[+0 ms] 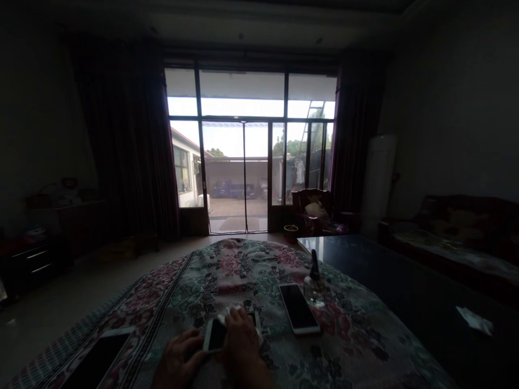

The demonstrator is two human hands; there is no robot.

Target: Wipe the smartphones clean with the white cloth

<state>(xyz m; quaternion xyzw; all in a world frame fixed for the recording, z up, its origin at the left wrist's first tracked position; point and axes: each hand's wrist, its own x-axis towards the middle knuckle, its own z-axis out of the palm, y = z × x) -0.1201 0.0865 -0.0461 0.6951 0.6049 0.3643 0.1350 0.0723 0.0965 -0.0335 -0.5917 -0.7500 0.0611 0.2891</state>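
Observation:
A white-framed smartphone (215, 336) with a dark screen lies sideways on the flowered tablecloth (178, 319). My left hand (180, 354) grips its left end, with fingers and thumb at the edge. Across the screen my right hand (242, 337) presses a crumpled white tissue or cloth (223, 315), mostly covered by the fingers. To the right lies another white-edged smartphone (299, 309), screen dark. Just behind that one stands a clear round bottle (315, 290) with a dark upright top. A larger dark-screened device with a pale edge (117, 331) sits at the lower left, partly cut off.
A dark glossy table (389, 286) adjoins on the right, with a crumpled white paper or tissue (475, 320) on it. Beyond are an armchair (312, 208), a sofa (466, 227) and a bright glass door (243, 178). The room is dim.

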